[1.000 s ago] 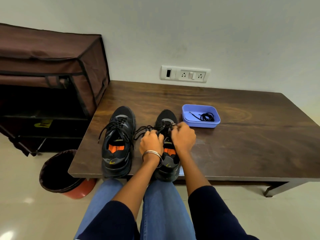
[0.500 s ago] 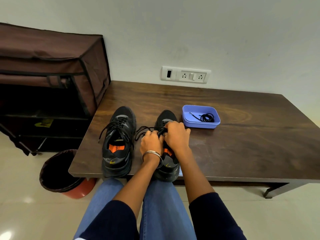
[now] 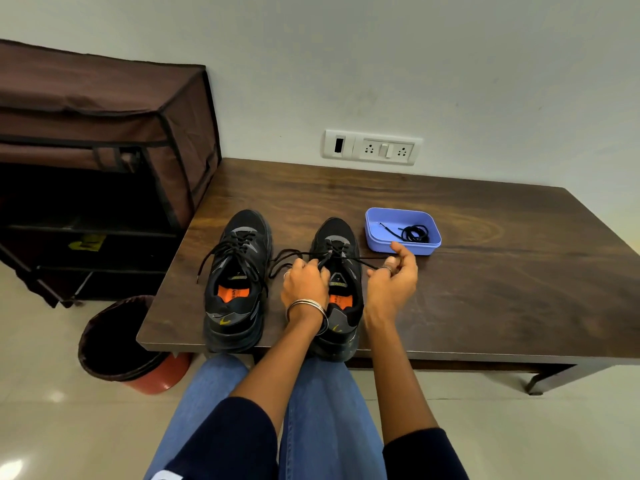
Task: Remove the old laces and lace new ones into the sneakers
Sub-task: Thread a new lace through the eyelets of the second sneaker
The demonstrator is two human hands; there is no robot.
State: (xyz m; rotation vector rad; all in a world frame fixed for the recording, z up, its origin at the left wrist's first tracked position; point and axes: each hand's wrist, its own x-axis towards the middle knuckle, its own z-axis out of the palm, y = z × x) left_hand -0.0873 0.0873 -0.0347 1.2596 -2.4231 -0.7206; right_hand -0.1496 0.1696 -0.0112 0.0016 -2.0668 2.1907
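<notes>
Two black sneakers with orange insoles stand side by side at the table's near edge, toes away from me. The left sneaker (image 3: 239, 271) has its black lace loose, ends trailing left. On the right sneaker (image 3: 337, 251), my left hand (image 3: 304, 285) rests over the tongue and pinches the lace near the eyelets. My right hand (image 3: 393, 282) sits to the shoe's right, pinching one end of the old lace (image 3: 360, 261), which runs taut from the eyelets. A coiled black lace (image 3: 414, 233) lies in a blue tray (image 3: 374, 233).
The dark wooden table (image 3: 485, 289) stretches off to the right. A brown fabric shoe rack (image 3: 104, 150) stands at the left against the wall. A red bin with a dark liner (image 3: 121, 341) sits on the floor by the table's left corner. My knees are below the table edge.
My right hand has moved rightward off the right sneaker, drawing a lace end out taut. My left hand has stayed on the tongue.
</notes>
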